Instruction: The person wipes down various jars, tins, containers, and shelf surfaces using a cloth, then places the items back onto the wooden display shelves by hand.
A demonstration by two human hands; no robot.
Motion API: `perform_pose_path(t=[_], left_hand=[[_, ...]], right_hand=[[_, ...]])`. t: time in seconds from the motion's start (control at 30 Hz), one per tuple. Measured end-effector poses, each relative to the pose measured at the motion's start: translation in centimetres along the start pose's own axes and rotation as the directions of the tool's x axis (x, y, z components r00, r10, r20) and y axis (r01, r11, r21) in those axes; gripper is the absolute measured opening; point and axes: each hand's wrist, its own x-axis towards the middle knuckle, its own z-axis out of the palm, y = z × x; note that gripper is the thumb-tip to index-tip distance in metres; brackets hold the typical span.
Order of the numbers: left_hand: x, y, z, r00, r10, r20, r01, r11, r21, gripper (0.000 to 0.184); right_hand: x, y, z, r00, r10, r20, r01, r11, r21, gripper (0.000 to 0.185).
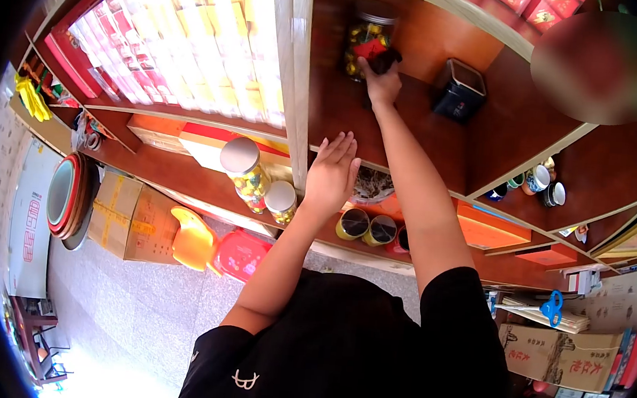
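The right hand is holding a small, dark, indistinct object in a closed grip, touching or just beside a clear, gold-filled jar. Right of that grip, a dark, square tin is standing on the brown wooden shelf. Nearer the body, the left hand is extending straight fingers, apparently holding nothing. Jar and tin are already standing; the object isn't yet resting free.

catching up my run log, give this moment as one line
right hand: at small dark item, by lidded jar | left hand: open, near shelf front, contact unclear | dark tin: on shelf, right of jar
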Motion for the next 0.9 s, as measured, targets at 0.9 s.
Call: perform_pose_path(t=[0.9], left_hand=[[-8.6, 16.7, 23.6, 0.605, 0.424, 0.674, -0.032, 0.858, -0.512, 0.080]], right_hand=[[-28.1, 17.3, -44.1, 0.729, 0.681, -0.060, -0.540, 0.627, 0.561, 0.038]])
